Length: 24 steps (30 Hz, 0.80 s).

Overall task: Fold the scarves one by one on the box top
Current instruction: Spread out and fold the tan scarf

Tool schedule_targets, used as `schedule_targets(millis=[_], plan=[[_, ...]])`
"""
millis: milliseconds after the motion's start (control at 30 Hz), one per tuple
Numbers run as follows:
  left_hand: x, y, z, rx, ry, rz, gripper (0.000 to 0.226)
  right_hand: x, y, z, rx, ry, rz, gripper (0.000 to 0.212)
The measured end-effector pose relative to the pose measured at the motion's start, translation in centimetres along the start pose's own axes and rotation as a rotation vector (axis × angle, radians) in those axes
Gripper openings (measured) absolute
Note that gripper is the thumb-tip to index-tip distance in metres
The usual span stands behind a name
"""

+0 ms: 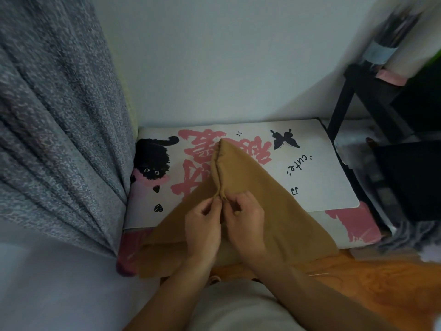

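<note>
A tan scarf (260, 187) lies spread across the box top (322, 163), a white lid printed with a black cat, pink characters and a butterfly. The cloth forms a peak pointing away from me, with a raised ridge running down its middle. Its near edge hangs over the front of the box. My left hand (202, 228) and my right hand (245, 218) meet at the near end of the ridge. Each pinches the gathered fabric between thumb and fingers. The part of the scarf under my hands is hidden.
A grey curtain (59, 127) hangs against the box's left side. A pale wall stands behind the box. A black shelf frame (346, 99) and dark items stand at the right. Orange wood floor (381, 283) shows at the lower right.
</note>
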State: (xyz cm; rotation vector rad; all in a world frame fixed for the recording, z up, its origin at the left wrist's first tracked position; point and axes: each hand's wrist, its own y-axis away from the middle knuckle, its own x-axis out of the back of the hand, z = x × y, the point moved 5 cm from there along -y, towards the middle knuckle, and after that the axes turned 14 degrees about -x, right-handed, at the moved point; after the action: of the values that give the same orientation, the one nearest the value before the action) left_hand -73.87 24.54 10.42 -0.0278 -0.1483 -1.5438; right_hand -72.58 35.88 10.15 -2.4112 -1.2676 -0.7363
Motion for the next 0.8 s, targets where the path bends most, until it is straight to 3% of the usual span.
schedule_targets(millis=[167,400,500,600,800], plan=[[0.2,0.5,0.0,-0.027,-0.059,0.005,0.024,-0.2,-0.2,0.2,-0.027,0.04,-0.011,0.006],[0.3,0.4,-0.2,0.043,-0.017,-0.01,0.029,-0.6,0.6,0.1,0.1,0.076,-0.008,0.007],[0.4,0.3,-0.2,0.002,-0.033,-0.036,0.021,-1.1,1.0,0.1,0.12,0.091,-0.095,0.011],[0.8,-0.1,-0.7,-0.032,-0.093,-0.088,0.008,-1.1,1.0,-0.1,0.084,0.011,-0.215,0.031],[0.7,-1.1,-2.2,-0.141,-0.241,-0.079,0.017,-0.8,0.4,0.8,-0.171,-0.209,-0.535,0.05]])
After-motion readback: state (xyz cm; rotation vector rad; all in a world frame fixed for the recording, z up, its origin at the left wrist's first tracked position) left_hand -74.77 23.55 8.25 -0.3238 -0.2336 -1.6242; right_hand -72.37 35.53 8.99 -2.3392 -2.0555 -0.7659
